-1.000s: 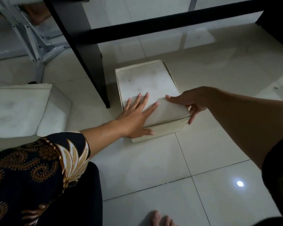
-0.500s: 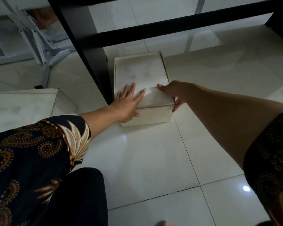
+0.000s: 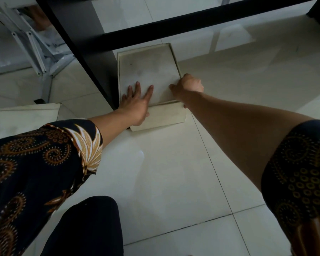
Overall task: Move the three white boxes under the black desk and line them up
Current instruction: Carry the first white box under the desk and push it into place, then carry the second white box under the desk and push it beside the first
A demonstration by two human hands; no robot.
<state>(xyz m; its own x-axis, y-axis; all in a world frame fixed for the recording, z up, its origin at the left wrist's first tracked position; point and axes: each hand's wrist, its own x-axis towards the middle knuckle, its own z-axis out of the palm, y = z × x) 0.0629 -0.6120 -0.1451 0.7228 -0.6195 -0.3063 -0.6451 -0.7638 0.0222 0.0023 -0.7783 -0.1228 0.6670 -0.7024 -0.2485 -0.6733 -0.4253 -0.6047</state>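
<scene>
A white box lies on the tiled floor, its far end under the black desk's crossbar and its left side against the black desk leg. My left hand lies flat on the box's near left top, fingers spread. Over the box's near right edge my right hand curls, thumb on top and fingers down the side. A second white box sits on the floor at the left, outside the desk leg, partly hidden by my patterned sleeve.
A white metal folding frame stands at the back left beyond the desk leg. Pale glossy floor tiles stretch in front of the box. My dark-clothed knee is at the bottom. Open floor lies under the desk to the right.
Both hands have slid the white box away from me, further under the desk and up against the black leg. My right hand has shifted to the box's right edge.
</scene>
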